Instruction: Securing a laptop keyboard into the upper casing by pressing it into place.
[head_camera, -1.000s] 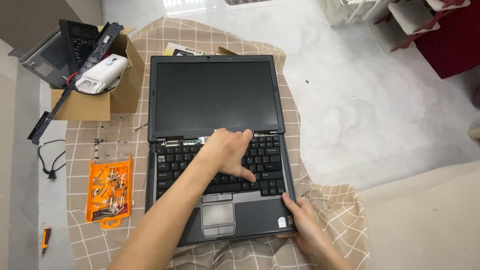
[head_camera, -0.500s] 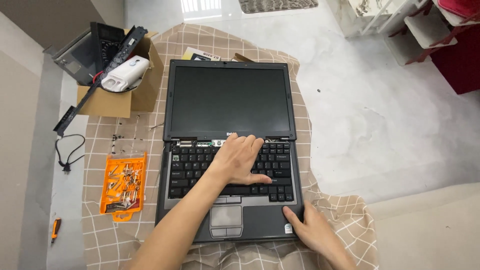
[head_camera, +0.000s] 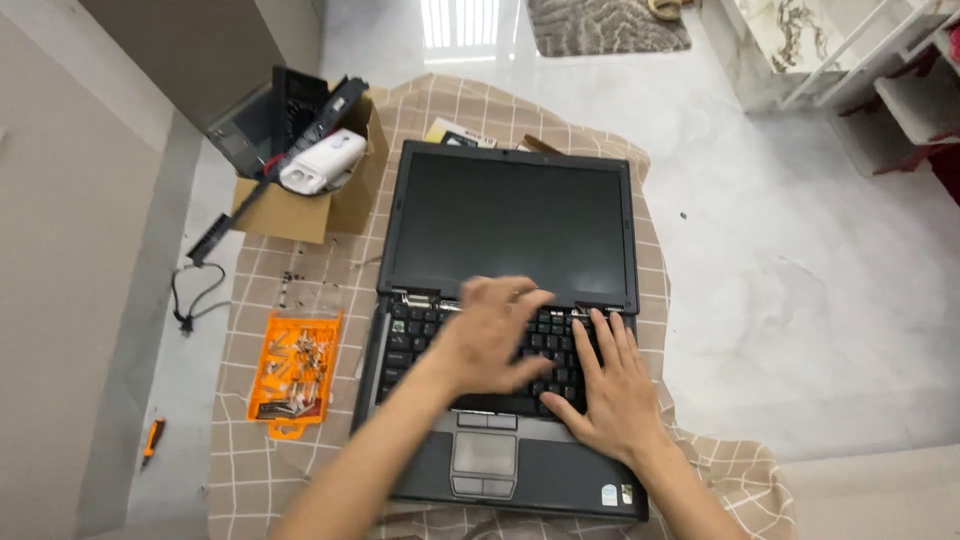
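An open dark grey laptop (head_camera: 510, 225) with a black screen lies on a beige checked cloth (head_camera: 290, 280) on the floor. My left hand (head_camera: 490, 335) rests on the middle of its black keyboard (head_camera: 415, 335), fingers curled over the keys near the hinge. My right hand (head_camera: 612, 385) lies flat on the right side of the keyboard, fingers spread toward the hinge. Neither hand holds anything. The touchpad (head_camera: 484, 453) sits below my left wrist.
A cardboard box (head_camera: 310, 205) with a white device and black parts stands at the far left. An orange tray (head_camera: 293, 370) of small bits lies left of the laptop. A small orange screwdriver (head_camera: 151, 437) and a black cable (head_camera: 190, 300) lie on the floor.
My right hand has moved from the laptop's front right corner up onto the right side of the keyboard. The view has shifted so the laptop sits lower right.
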